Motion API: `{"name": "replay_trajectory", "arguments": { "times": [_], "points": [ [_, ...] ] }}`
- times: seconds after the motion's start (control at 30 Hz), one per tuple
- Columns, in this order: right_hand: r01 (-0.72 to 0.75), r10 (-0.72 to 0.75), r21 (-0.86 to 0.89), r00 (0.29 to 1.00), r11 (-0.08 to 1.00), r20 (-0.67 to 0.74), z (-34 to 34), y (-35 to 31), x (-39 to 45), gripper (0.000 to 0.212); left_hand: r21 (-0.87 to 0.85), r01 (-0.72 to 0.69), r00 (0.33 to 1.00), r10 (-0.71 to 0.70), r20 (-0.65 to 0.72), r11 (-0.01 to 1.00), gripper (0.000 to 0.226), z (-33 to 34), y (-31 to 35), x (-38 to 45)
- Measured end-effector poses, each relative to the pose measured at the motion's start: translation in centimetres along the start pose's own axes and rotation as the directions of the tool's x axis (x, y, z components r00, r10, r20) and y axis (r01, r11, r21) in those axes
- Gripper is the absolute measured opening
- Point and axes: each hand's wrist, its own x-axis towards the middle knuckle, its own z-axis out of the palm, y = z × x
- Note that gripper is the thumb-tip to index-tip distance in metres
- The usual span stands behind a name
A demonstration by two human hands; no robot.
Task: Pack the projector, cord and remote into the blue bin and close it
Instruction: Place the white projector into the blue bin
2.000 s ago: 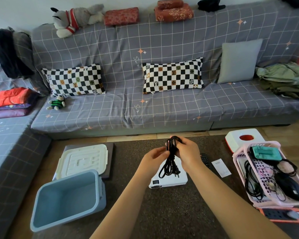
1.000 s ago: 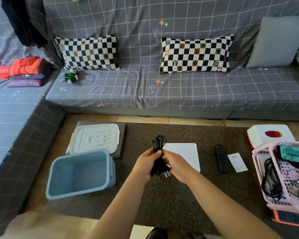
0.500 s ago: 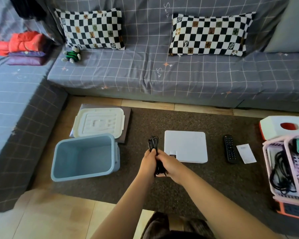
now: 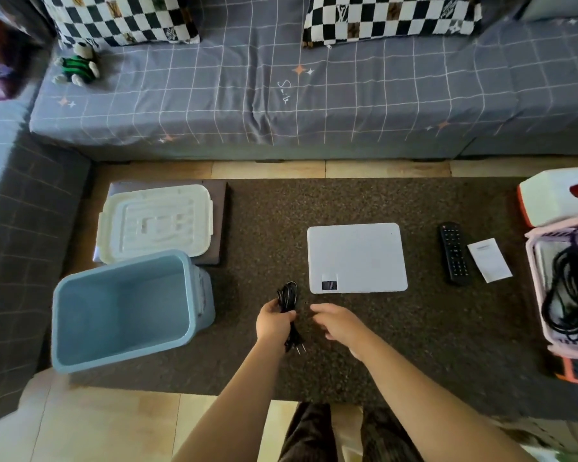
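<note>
My left hand (image 4: 274, 321) grips a bundled black cord (image 4: 288, 296), its plug hanging below my fist. My right hand (image 4: 339, 321) hovers just right of the cord with fingers loosely apart, holding nothing. The white projector (image 4: 356, 257) lies flat on the dark mat beyond my hands. A black remote (image 4: 453, 252) lies to its right. The blue bin (image 4: 127, 308) stands open and empty at the left, with its white lid (image 4: 156, 223) lying flat behind it.
A white paper slip (image 4: 489, 260) lies beside the remote. A pink basket (image 4: 564, 288) of cables and a white-and-orange box (image 4: 558, 198) sit at the right edge. The grey checked sofa (image 4: 281, 95) runs along the far side and left.
My right hand has let go of the cord, which my left hand alone now holds. The view has tilted further down over the mat.
</note>
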Motion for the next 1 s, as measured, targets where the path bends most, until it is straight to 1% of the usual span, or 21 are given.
{"name": "replay_trajectory", "arguments": {
  "times": [0.1,0.2,0.27,0.33,0.4,0.43,0.5,0.57,0.6,0.63,0.7,0.73,0.77,0.8,0.83,0.9,0.97,1.0],
  "points": [
    [0.042,-0.044,-0.046,0.998,0.998,-0.047,-0.1,0.4,1.6,0.041,0.035,-0.024,0.999,0.025,-0.034,0.999,0.056,0.9,-0.5,2.2],
    [0.097,-0.115,-0.094,0.971,0.991,-0.208,-0.6,1.2,2.9,0.035,0.057,-0.021,0.996,0.025,-0.081,0.998,0.053,1.8,-1.0,4.0],
    [0.128,-0.174,-0.154,0.925,0.98,-0.337,-1.3,1.8,3.3,0.03,0.098,-0.011,0.996,0.019,-0.089,0.995,0.05,2.4,-1.5,5.0],
    [0.156,-0.24,-0.215,0.859,0.964,-0.452,-2.1,2.3,3.5,0.026,0.125,0.005,0.996,0.006,-0.089,0.992,0.05,3.1,-1.8,5.7],
    [0.157,-0.282,-0.269,0.799,0.95,-0.532,-2.9,2.6,3.6,0.025,0.152,0.007,0.995,0.008,-0.098,0.988,0.051,3.4,-1.8,6.1],
    [0.139,-0.284,-0.291,0.787,0.947,-0.548,-3.4,2.7,3.7,0.026,0.176,0.008,0.995,0.01,-0.1,0.984,0.052,3.6,-1.8,6.2],
    [0.107,-0.28,-0.327,0.792,0.939,-0.543,-4.0,2.9,4.0,0.029,0.195,0.02,0.994,0.002,-0.11,0.981,0.051,4.0,-1.5,6.3],
    [0.1,-0.284,-0.342,0.789,0.934,-0.545,-4.4,3.1,4.2,0.028,0.146,0.035,0.993,-0.018,-0.114,0.989,0.05,4.4,-1.1,6.1],
    [0.093,-0.284,-0.34,0.772,0.936,-0.569,-4.6,3.2,4.3,0.028,0.117,0.026,0.992,-0.011,-0.127,0.993,0.049,4.7,-0.8,5.8],
    [0.076,-0.279,-0.338,0.743,0.938,-0.609,-4.8,3.2,4.3,0.029,0.106,-0.003,0.988,0.02,-0.153,0.994,0.049,4.9,-0.5,5.5],
    [-0.003,-0.259,-0.345,0.656,0.938,-0.709,-5.5,3.4,4.3,0.034,0.167,-0.104,0.969,0.138,-0.204,0.98,0.046,5.5,0.0,5.0],
    [-0.047,-0.24,-0.339,0.614,0.94,-0.752,-5.9,3.5,4.4,0.039,0.2,-0.164,0.959,0.204,-0.199,0.966,0.045,6.0,0.3,4.7],
    [-0.079,-0.211,-0.315,0.586,0.946,-0.782,-6.4,3.6,4.5,0.044,0.2,-0.213,0.955,0.247,-0.164,0.956,0.043,6.5,0.4,4.4],
    [-0.094,-0.173,-0.275,0.575,0.957,-0.799,-6.8,3.8,4.6,0.049,0.164,-0.236,0.961,0.255,-0.104,0.958,0.043,7.0,0.7,4.1],
    [-0.096,-0.132,-0.23,0.583,0.969,-0.801,-7.3,3.9,4.8,0.053,0.12,-0.23,0.971,0.236,-0.037,0.966,0.044,7.6,0.9,3.8],
    [-0.049,-0.08,-0.142,0.631,0.989,-0.772,-8.2,4.2,5.1,0.061,0.065,-0.189,0.98,0.184,0.076,0.98,0.046,8.3,1.1,3.5],
    [0.03,-0.066,-0.062,0.683,0.998,-0.727,-8.6,4.4,5.4,0.067,0.055,-0.156,0.979,0.147,0.138,0.986,0.054,8.6,1.2,3.5],
    [0.05,-0.055,-0.028,0.698,0.998,-0.714,-8.7,4.4,5.4,0.069,0.047,-0.14,0.979,0.132,0.152,0.989,0.058,8.6,1.2,3.6]
  ]
}}
